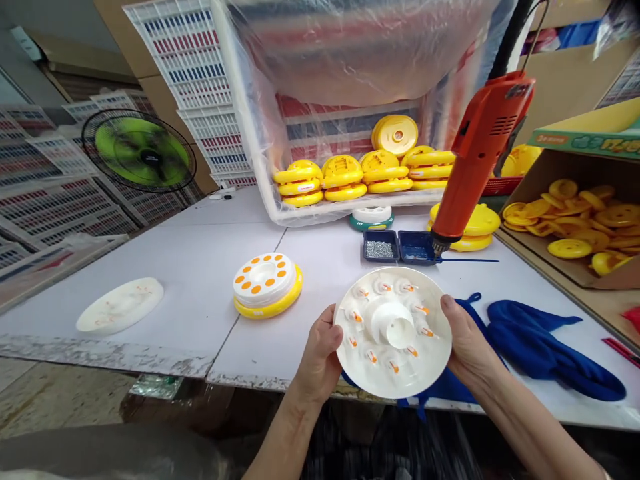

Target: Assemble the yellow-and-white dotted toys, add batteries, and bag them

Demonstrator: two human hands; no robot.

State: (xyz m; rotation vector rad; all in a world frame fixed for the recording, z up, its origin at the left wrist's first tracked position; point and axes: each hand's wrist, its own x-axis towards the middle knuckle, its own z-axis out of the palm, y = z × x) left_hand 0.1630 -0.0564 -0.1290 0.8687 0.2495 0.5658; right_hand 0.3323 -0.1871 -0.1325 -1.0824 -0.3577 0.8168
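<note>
Both hands clasp the white disc (380,373) by its rim, left hand (320,353) on the left edge and right hand (465,343) on the right, thumbs on top, just above the near edge of the table (200,267). Keeping it level, I judge, would stop the small orange-tipped pieces (421,309) round its hub (393,321) slipping, with the orange screwdriver (475,153) and blue screw tray (400,247) just beyond. Print on the green label (583,141) of the cardboard box (530,180) is too small to read
</note>
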